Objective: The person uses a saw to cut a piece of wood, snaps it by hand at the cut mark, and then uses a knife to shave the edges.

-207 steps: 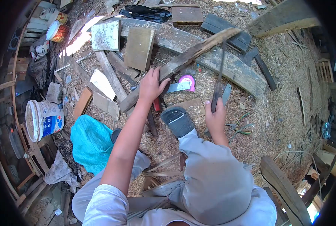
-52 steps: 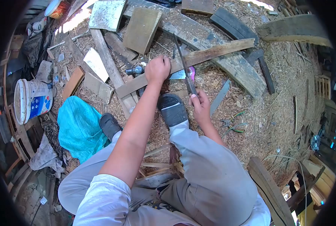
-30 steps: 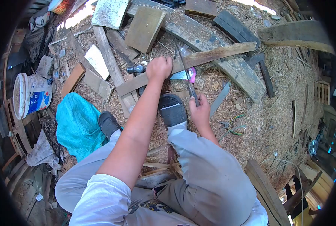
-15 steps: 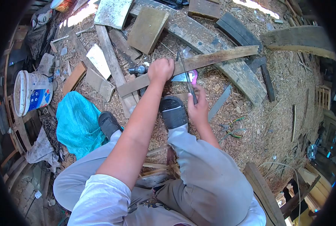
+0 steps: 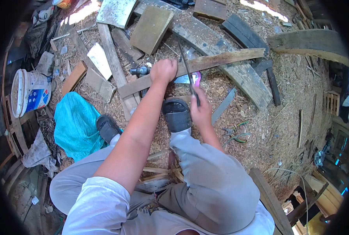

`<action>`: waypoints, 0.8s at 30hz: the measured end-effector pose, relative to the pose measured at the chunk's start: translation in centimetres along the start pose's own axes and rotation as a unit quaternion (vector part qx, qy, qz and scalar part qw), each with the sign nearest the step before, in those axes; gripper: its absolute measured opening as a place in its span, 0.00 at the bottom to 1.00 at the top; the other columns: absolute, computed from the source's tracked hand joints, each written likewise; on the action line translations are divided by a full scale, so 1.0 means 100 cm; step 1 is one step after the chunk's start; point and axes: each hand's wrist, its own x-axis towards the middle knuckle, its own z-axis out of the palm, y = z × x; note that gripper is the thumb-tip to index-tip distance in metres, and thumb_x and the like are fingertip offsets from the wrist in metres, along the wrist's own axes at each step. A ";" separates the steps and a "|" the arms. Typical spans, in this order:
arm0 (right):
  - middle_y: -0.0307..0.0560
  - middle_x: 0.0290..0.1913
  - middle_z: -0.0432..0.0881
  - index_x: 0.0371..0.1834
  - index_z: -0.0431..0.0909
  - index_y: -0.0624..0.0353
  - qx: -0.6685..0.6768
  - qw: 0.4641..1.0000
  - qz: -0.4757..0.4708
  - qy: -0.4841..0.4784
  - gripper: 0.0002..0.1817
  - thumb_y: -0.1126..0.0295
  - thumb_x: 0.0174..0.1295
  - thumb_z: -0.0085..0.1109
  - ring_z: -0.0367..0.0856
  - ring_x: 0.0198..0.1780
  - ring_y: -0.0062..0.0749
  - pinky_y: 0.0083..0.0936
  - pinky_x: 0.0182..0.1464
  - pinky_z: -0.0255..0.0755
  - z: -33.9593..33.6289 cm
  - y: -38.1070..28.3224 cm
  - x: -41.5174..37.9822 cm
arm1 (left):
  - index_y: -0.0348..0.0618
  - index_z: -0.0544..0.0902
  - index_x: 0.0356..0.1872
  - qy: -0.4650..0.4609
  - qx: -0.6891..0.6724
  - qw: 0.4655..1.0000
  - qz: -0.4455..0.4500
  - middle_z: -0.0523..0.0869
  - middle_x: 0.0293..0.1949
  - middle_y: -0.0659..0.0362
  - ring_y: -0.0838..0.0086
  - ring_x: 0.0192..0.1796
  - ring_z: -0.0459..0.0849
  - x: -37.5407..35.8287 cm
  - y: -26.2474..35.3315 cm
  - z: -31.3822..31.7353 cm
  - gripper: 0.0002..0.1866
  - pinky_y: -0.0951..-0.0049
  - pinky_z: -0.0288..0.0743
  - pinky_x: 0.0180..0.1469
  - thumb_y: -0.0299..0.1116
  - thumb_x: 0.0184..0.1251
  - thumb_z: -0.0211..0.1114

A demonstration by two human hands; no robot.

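A long thin wooden board (image 5: 221, 58) lies slantwise ahead of me, its right part over a thick weathered beam (image 5: 247, 84). My left hand (image 5: 164, 71) is closed around the board's left half, pressing it down. My right hand (image 5: 201, 106) grips the dark handle of a narrow saw (image 5: 185, 62), whose blade crosses the board just right of my left hand. Beneath the crossing lies a second saw with a pink handle (image 5: 197, 79), partly hidden. A hammer (image 5: 140, 70) lies left of my left hand.
Pliers (image 5: 234, 134) and a grey strip (image 5: 223, 105) lie on the shavings at the right. A turquoise sack (image 5: 76, 127) and a white bucket (image 5: 31, 92) stand at the left. Wood blocks (image 5: 152, 29) lie farther ahead. My sandalled foot (image 5: 177, 114) is just below the board.
The whole view has shifted slightly. My right hand and the saw have moved a little toward me along the cut line, while my left hand keeps its hold on the board.
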 end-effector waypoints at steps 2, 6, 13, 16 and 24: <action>0.58 0.62 0.86 0.70 0.79 0.50 -0.007 0.999 -0.037 0.021 0.22 0.73 0.74 0.55 0.87 0.59 0.53 0.36 0.59 0.80 -0.001 0.007 -0.020 | 0.37 0.92 0.37 0.001 0.005 1.000 0.000 0.91 0.44 0.38 0.44 0.48 0.90 0.002 0.002 -0.002 0.32 0.48 0.83 0.57 0.50 0.76 0.43; 0.59 0.62 0.85 0.70 0.79 0.52 0.000 1.000 -0.021 0.009 0.22 0.73 0.74 0.55 0.87 0.59 0.52 0.36 0.59 0.80 0.010 0.001 0.019 | 0.37 0.92 0.38 -0.009 0.000 1.000 -0.012 0.91 0.44 0.39 0.44 0.49 0.90 0.003 0.001 0.000 0.32 0.48 0.82 0.58 0.51 0.76 0.43; 0.59 0.59 0.86 0.68 0.80 0.51 -0.035 0.993 -0.103 0.051 0.21 0.73 0.73 0.56 0.89 0.55 0.55 0.39 0.54 0.82 0.000 0.019 -0.022 | 0.37 0.91 0.41 -0.013 0.001 1.000 -0.006 0.90 0.47 0.39 0.44 0.52 0.89 0.009 0.002 -0.004 0.32 0.48 0.80 0.60 0.52 0.75 0.44; 0.58 0.58 0.87 0.67 0.81 0.53 -0.029 0.999 -0.032 0.020 0.21 0.74 0.71 0.58 0.89 0.54 0.56 0.39 0.54 0.82 0.004 0.011 -0.004 | 0.37 0.92 0.40 -0.016 -0.004 1.000 -0.007 0.90 0.46 0.39 0.44 0.52 0.89 0.006 -0.002 0.003 0.32 0.47 0.81 0.59 0.52 0.75 0.44; 0.55 0.59 0.88 0.66 0.81 0.55 -0.024 0.999 -0.021 0.019 0.19 0.74 0.73 0.59 0.89 0.60 0.42 0.32 0.61 0.79 -0.006 0.012 -0.015 | 0.38 0.92 0.40 0.012 -0.011 1.000 -0.013 0.90 0.47 0.39 0.46 0.52 0.90 0.006 0.003 -0.012 0.31 0.49 0.81 0.59 0.49 0.76 0.42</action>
